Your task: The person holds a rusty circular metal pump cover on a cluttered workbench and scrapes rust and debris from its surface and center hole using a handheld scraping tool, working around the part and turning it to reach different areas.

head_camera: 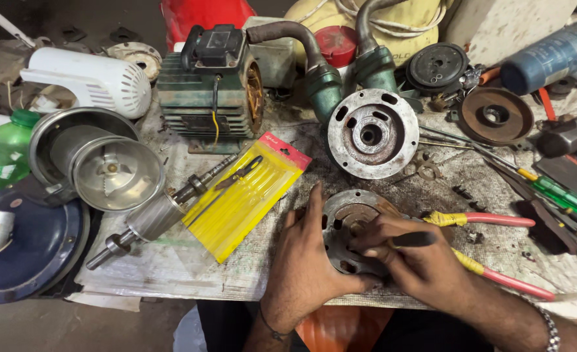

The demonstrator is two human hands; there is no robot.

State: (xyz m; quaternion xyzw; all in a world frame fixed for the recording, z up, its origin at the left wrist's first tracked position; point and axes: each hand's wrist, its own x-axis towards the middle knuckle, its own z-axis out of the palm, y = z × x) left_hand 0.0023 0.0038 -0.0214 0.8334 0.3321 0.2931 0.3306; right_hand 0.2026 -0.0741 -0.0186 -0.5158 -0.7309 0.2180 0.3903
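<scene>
A round metal motor end plate (342,221) lies flat on the bench in front of me. My left hand (304,261) grips its left and lower rim, forefinger stretched up along the edge. My right hand (418,264) rests over the plate's right side and pinches a small black-handled tool (411,240) that points toward the plate's centre hole. Red-handled pliers (497,220) with yellow tape lie under and beside my right hand.
A second round end plate (372,133) leans behind. A green motor body (203,91), a rotor shaft (151,218), a yellow tool packet (246,195), a steel bowl (109,166), screwdrivers (559,192) and pulleys (495,115) crowd the bench.
</scene>
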